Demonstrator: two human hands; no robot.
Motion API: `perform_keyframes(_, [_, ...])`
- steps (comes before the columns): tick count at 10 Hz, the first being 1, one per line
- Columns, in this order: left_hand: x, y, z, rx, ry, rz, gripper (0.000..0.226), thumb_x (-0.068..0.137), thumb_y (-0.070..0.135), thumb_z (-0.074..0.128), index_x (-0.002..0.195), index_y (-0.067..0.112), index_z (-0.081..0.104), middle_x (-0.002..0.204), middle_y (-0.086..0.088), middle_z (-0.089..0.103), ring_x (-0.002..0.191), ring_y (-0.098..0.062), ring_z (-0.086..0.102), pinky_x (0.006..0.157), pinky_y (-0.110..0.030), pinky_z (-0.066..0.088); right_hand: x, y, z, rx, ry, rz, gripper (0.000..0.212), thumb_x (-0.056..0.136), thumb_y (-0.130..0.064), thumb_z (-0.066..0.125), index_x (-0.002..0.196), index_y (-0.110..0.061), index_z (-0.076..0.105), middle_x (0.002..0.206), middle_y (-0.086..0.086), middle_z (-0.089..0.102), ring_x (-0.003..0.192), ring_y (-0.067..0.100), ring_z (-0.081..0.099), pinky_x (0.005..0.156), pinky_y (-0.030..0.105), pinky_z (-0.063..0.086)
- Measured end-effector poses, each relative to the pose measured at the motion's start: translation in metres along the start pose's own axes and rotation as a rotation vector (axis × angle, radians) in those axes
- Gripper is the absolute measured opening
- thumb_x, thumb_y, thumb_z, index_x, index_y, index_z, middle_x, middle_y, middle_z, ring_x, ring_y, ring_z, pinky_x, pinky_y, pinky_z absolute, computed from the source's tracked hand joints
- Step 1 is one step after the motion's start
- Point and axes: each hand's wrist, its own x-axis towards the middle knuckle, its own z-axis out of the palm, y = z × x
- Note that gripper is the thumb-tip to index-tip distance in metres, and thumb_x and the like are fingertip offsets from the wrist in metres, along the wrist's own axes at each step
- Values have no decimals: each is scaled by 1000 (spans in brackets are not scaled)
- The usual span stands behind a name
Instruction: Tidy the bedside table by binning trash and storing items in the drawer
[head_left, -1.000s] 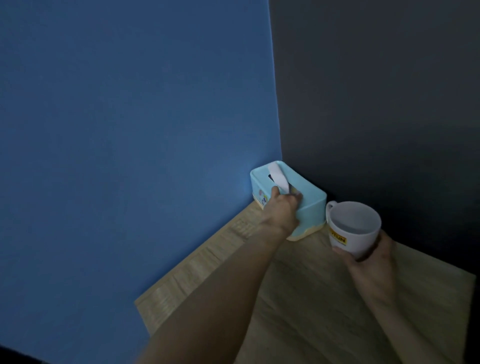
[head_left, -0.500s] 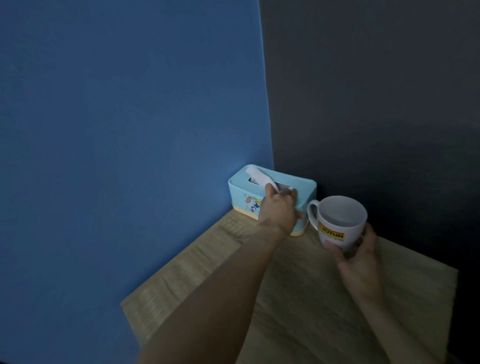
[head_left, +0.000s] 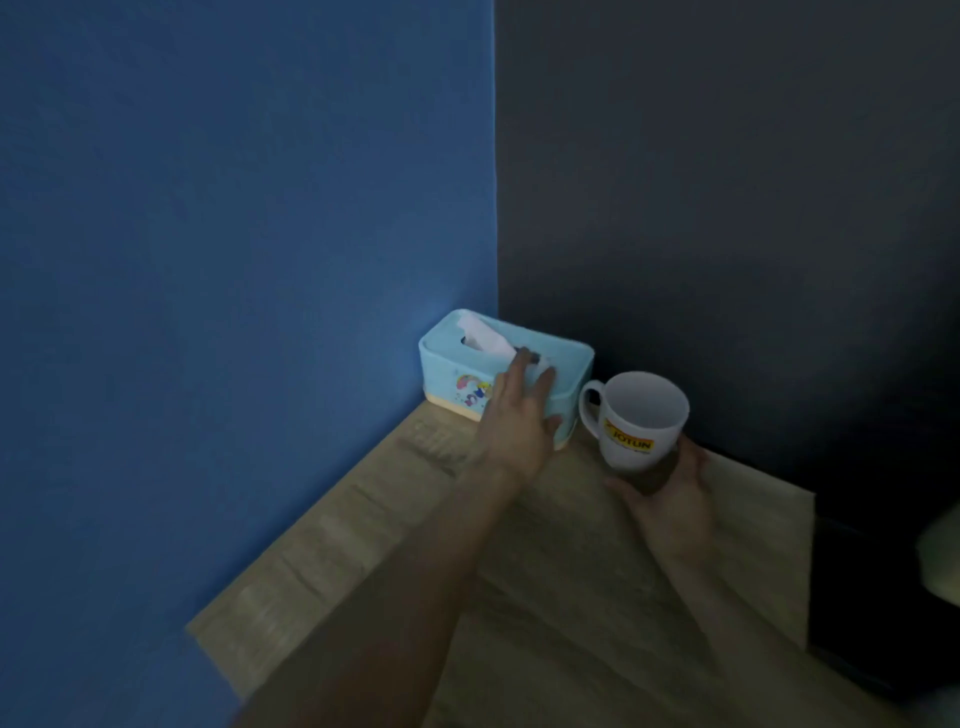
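Where blue wall (head_left: 234, 260) meets dark wall (head_left: 727, 182), wooden bedside table (head_left: 545, 597), right hand (head_left: 667, 493) grasping mug (head_left: 636, 418), left hand (head_left: 519, 421) released.

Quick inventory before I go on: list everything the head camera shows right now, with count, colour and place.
tissue box: one, light blue with a cream base and cartoon stickers, in the back corner of the table top, where the two walls meet.
tissue: one, white, sticking out of the slot in the box lid.
mug: one, white with a yellow label, to the right of the box, handle toward the box.
bedside table: one, light wood grain top.
walls: blue on the left, dark grey on the right.
pale object: one, at the right edge, too blurred to identify.
left hand: fingers spread over the box's lid and front.
right hand: wrapped around the mug's lower part.
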Motion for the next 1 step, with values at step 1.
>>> perform_keyframes(1, [-74,-15,-11,-64,-133,-118,61,96,16,43,151,19,15,161,-5,-4,148,-24,6,118,-36,18,-41,-12,-2,-186,12,138,87,77,-27,69,143,-5,17,150,17,20,132,34,32,108,41,30])
